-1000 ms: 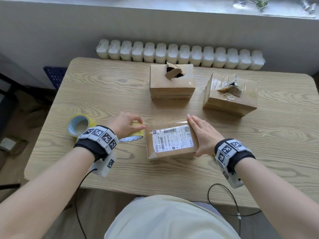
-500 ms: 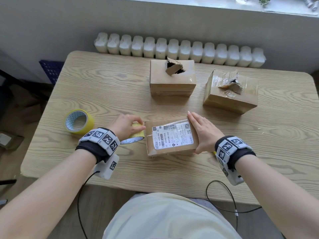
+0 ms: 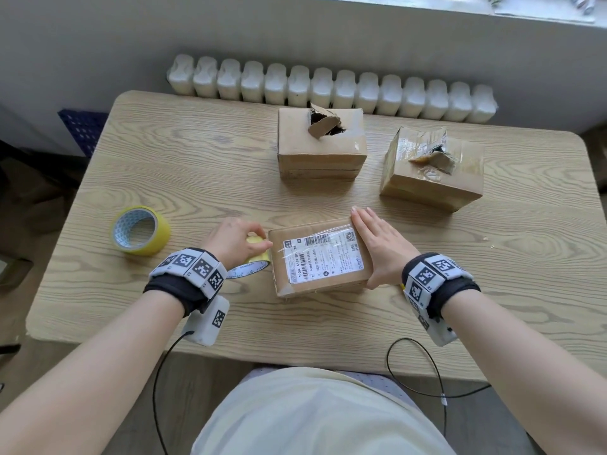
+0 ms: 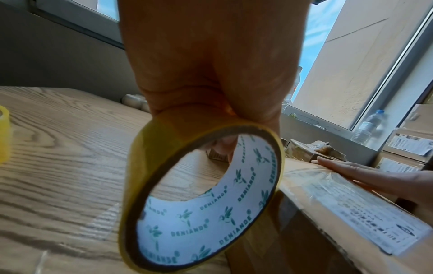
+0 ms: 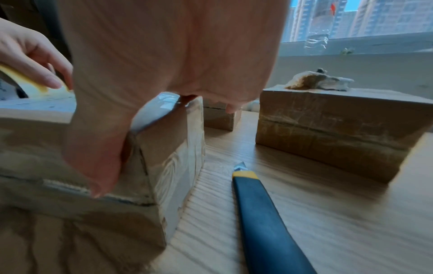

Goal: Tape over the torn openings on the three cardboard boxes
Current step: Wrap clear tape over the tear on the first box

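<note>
A cardboard box with a white shipping label (image 3: 320, 257) lies near the table's front edge, clear tape across its top. My left hand (image 3: 235, 239) grips a yellow tape roll (image 4: 201, 200) against the box's left side. My right hand (image 3: 381, 244) lies flat with straight fingers on the box's right edge, thumb down its front side. Two more boxes stand behind: the middle one (image 3: 320, 146) has a torn flap sticking up, the right one (image 3: 432, 169) has a ragged hole under crumpled tape.
A second yellow tape roll (image 3: 139, 229) lies on the wooden table (image 3: 197, 165) at the left. A blue and yellow utility knife (image 5: 264, 218) lies just right of the labelled box. A white radiator (image 3: 328, 87) runs behind the table. Cables hang off the front edge.
The left hand with the roll has moved right, close up against the box's left side. The right hand stays flat on the box.
</note>
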### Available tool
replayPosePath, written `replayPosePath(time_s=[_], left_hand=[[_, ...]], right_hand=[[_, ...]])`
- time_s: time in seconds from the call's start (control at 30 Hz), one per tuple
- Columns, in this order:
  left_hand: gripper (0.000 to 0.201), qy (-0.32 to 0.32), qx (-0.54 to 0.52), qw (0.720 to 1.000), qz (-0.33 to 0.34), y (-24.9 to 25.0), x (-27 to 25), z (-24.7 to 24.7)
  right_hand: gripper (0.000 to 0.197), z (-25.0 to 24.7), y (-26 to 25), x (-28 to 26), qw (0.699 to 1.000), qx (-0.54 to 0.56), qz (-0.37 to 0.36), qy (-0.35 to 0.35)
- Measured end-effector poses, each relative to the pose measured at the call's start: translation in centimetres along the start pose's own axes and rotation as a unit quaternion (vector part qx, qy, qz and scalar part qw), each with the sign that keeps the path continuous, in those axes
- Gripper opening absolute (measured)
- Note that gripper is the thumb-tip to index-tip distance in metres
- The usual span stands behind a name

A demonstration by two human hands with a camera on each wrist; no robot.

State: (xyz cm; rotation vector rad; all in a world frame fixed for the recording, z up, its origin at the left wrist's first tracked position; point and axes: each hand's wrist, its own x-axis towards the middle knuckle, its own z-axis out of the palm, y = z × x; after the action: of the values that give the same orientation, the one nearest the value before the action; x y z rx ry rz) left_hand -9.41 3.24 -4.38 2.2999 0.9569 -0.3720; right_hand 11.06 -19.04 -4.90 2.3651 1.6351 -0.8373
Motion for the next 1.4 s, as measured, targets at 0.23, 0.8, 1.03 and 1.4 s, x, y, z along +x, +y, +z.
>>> replayPosePath(time_s=[0.23,0.8,1.03,1.4], left_hand=[[0.025,-0.009,0.007,1.000,-0.008,0.7,0.6,0.6],[0.028,0.010,-0.022,1.000,-0.002,0.5,0.4,0.9],[0.022,-0.009,-0.021,1.000,-0.008,0.3,-0.1,0.7],[0.047,-0.030,-0.127,0.991,0.043,-0.9,-2.3,-0.2]], right_hand=[[0.107,1.1,-4.3,0.7,0.999,0.005,-0.010,0.042],[0.086,3.4,-10.1,2.6,0.988,-0.038,-0.119,0.095],[0.098,0.9,-4.9,1.1,0.994,0.051,0.055,0.084],[0.137,-0.2,-11.9,4.1,0.986,-0.092,-0.127,0.053]])
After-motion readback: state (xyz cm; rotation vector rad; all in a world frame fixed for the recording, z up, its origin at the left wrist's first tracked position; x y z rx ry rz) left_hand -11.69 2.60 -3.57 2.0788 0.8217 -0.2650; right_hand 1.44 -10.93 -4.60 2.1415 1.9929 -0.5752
